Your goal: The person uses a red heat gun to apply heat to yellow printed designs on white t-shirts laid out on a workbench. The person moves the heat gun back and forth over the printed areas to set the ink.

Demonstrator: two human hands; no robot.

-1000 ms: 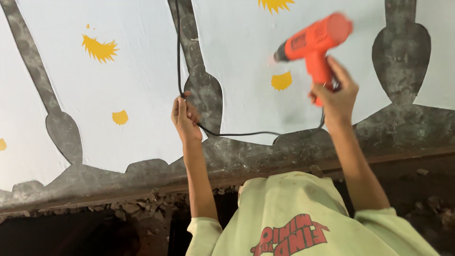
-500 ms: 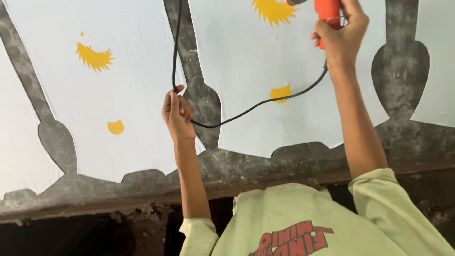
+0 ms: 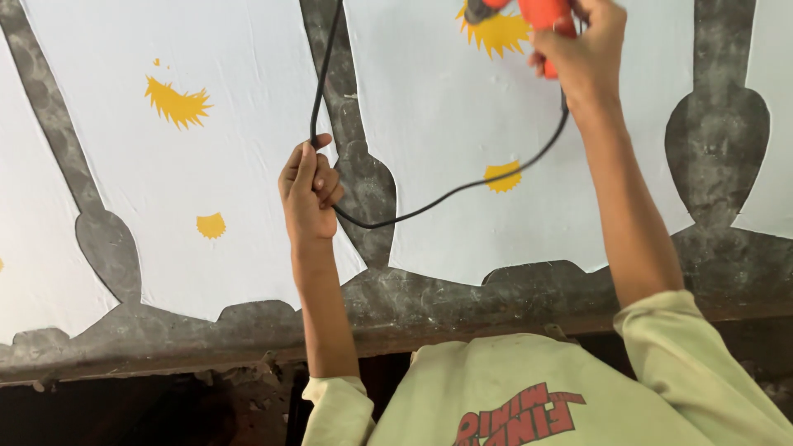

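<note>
My right hand is raised at the top edge and grips the handle of an orange power tool; most of the tool is cut off by the frame. Its tip is close to a yellow spiky mark on the white surface. A black cord loops down from the tool and across to my left hand, which is closed around it. From there the cord runs straight up out of view. Both arms wear pale green sleeves.
The white surface is split into panels by dark grey bands with bulb-shaped ends, and a grey scalloped border runs below. More yellow marks are scattered on it. A dark gap lies under the border.
My right hand has lifted the orange tool upward until it is mostly out of frame, near the yellow spiky mark. The left hand keeps its hold on the cord, whose loop has swung up.
</note>
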